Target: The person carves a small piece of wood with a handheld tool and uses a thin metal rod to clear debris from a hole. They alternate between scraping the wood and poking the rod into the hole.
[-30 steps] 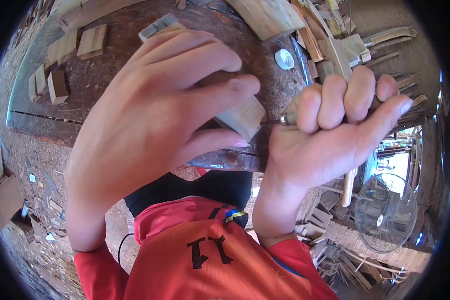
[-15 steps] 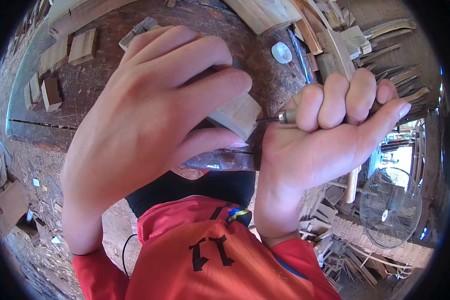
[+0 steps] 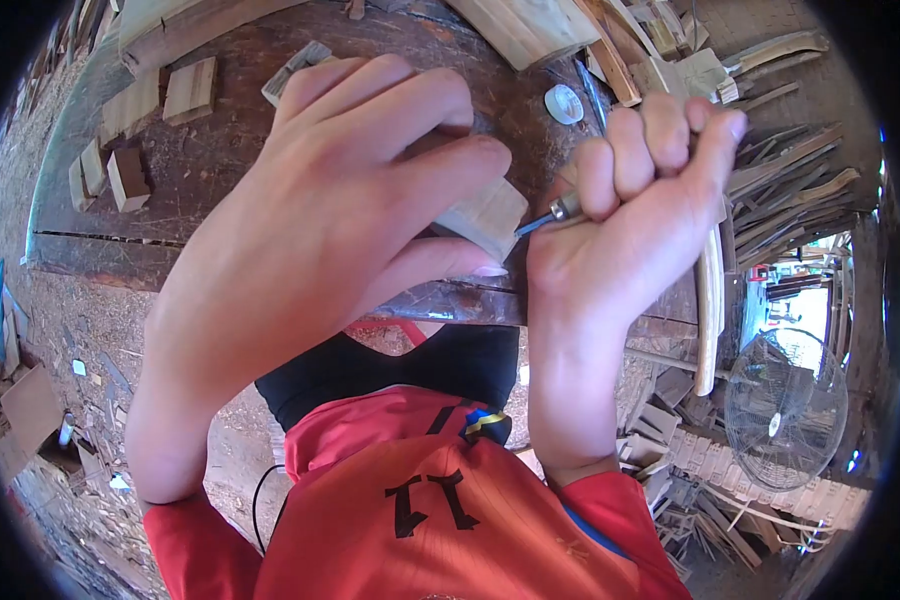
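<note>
Our fisted right hand grips the tool, shaft slanting left, toward us. Our half-curled left hand clasps the wooden block.

The single head camera looks from above the wearer, forward and steeply down, through a very wide lens that bends straight edges and leaves dark, rounded borders. The bare left hand and bare right hand sit close beneath it, large in view. The dark brown, scratched wooden table spreads above the red shirt at the bottom; the round wire-cage fan stands farther off, at right.
</note>
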Tool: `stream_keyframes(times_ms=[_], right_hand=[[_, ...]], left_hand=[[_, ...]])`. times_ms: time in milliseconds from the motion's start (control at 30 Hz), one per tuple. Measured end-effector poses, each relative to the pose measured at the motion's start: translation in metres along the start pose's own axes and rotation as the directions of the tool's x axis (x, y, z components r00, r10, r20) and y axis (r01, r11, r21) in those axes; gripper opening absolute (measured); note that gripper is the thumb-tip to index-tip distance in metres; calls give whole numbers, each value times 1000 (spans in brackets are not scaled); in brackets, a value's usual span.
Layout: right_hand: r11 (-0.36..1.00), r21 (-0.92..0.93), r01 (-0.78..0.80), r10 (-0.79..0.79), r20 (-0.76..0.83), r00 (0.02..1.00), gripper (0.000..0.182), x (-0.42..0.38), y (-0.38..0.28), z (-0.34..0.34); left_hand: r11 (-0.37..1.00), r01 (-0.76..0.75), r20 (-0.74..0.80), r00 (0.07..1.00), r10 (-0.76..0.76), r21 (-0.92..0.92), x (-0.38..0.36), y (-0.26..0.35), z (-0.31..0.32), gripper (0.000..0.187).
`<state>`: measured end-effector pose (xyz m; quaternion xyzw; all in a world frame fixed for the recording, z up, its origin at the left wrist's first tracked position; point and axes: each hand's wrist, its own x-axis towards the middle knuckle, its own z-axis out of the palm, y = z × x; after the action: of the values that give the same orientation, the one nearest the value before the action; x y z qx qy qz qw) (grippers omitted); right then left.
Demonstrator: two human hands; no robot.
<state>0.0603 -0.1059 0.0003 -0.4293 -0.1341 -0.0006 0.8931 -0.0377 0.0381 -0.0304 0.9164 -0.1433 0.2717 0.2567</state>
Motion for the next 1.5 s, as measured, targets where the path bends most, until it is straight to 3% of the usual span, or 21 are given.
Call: stream_keyframes(times_ms=[100,200,233,333,567,667,967,1233,1433,1500], right_hand=[[946,220,-240,208,161,965,31,16,5,-19],[608,606,-513,384,341,858,32,25,13,-39],[650,611,-452,329,309,892,33,23,10,-39],[944,324,-61,-6,203,979,33,8,1,-27],[971,211,114,-135,90,987,30,-6,-5,-15],[971,190,142,-151,32,988,29,-10,-6,-10],[960,166,226,-248,122,961,30,-10,-6,-12],[962,34,272,-273,191,943,28,-12,-6,-7],[979,89,183,-198,209,958,30,-11,-4,-8],[989,116,90,-105,130,986,30,-5,-2,-8]], left_hand=[[1000,10,17,1000,-11,15,1,1,-2,54],[1000,6,21,1000,-6,15,1,2,-2,53],[1000,7,16,1000,-7,16,1,2,-3,53],[1000,24,30,999,-24,20,2,3,-3,54],[999,18,28,999,-19,40,2,3,-2,53],[999,18,31,999,-19,41,3,3,-2,53],[998,24,44,999,-26,49,3,2,-3,54],[998,29,53,998,-32,58,4,1,-3,55],[998,28,45,999,-30,58,5,1,-1,55],[998,33,45,998,-35,55,5,2,-1,54]])
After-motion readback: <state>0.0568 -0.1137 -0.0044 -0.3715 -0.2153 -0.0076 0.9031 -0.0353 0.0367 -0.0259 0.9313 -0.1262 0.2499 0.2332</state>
